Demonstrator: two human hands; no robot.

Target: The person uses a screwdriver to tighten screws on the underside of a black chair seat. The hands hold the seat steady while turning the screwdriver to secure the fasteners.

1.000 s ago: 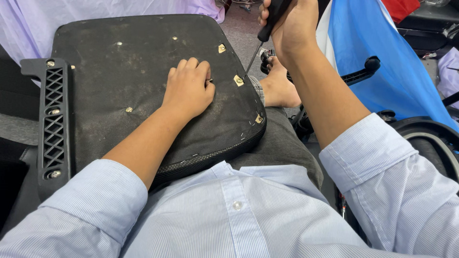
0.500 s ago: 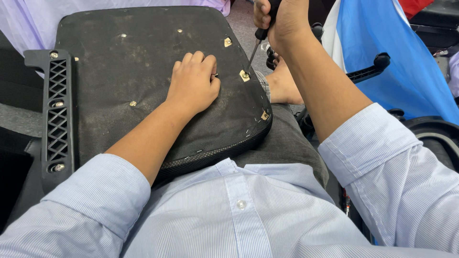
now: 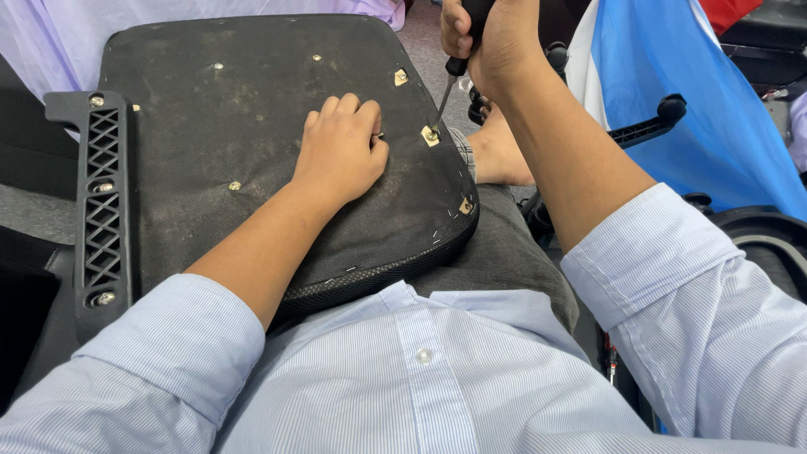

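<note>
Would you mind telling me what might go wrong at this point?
The screwdriver tip sits on a screw close to the left hand; a slip could jab its fingers. The seat base only rests on the lap near its edge, so pressure from the right hand might tip it.

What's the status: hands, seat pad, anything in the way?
Right hand grips screwdriver, tip on brass fitting. Left hand flat on upturned seat pad. Nothing blocking.

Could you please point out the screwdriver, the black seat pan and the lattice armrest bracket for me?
screwdriver (image 3: 444, 94): head view, on the metal shaft.
black seat pan (image 3: 227, 109): head view, on its bare dusty underside.
lattice armrest bracket (image 3: 102, 202): head view, on the lattice middle.
</note>
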